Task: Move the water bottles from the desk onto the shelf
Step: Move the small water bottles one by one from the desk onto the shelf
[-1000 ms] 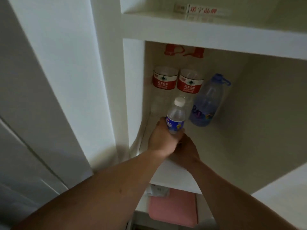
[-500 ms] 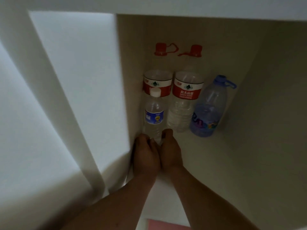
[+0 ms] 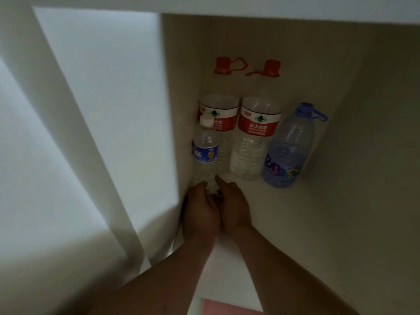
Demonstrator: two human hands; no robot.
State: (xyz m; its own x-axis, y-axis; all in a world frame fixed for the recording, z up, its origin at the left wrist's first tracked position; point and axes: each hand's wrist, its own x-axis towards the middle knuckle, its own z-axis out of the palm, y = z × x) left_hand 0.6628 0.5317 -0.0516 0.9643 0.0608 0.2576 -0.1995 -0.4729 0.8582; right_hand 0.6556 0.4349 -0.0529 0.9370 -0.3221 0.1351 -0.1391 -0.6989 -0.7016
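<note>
Big bottles (image 3: 256, 137) block back-left; shelf floor (image 3: 318, 223) right open.

one small bottle (image 3: 205, 153), two red-labelled bottles (image 3: 219, 114) (image 3: 256, 137), one blue bottle (image 3: 288, 153)

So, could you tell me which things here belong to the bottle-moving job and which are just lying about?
Job: small bottle, on the shelf; left hand and right hand round its base.
Lying about: left red-label bottle, right red-label bottle, blue jug, all untouched; pink item below the shelf.
</note>
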